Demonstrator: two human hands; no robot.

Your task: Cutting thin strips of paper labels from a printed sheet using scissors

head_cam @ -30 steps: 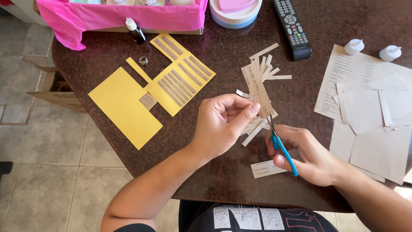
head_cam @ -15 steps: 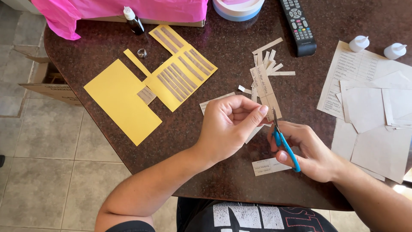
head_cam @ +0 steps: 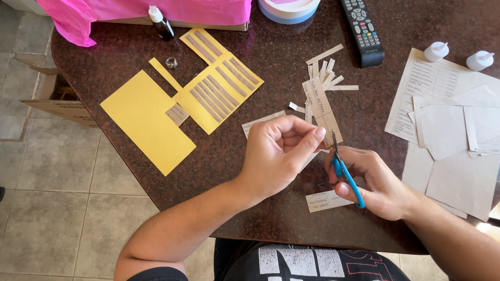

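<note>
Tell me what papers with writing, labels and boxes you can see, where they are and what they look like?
Printed paper strip: pinched in the left hand, tall, tan.
Small label slip: on the table under the right hand, white rectangle.
Printed sheet: right side, white, lined with text.
Yellow card: left of centre, rows of tan strips.
Cardboard box: on the floor at left, brown.

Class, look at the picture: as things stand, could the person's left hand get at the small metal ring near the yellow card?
Probably not at once: the left hand is pinching the paper strip. Otherwise only flat yellow card lies before the ring.
</note>
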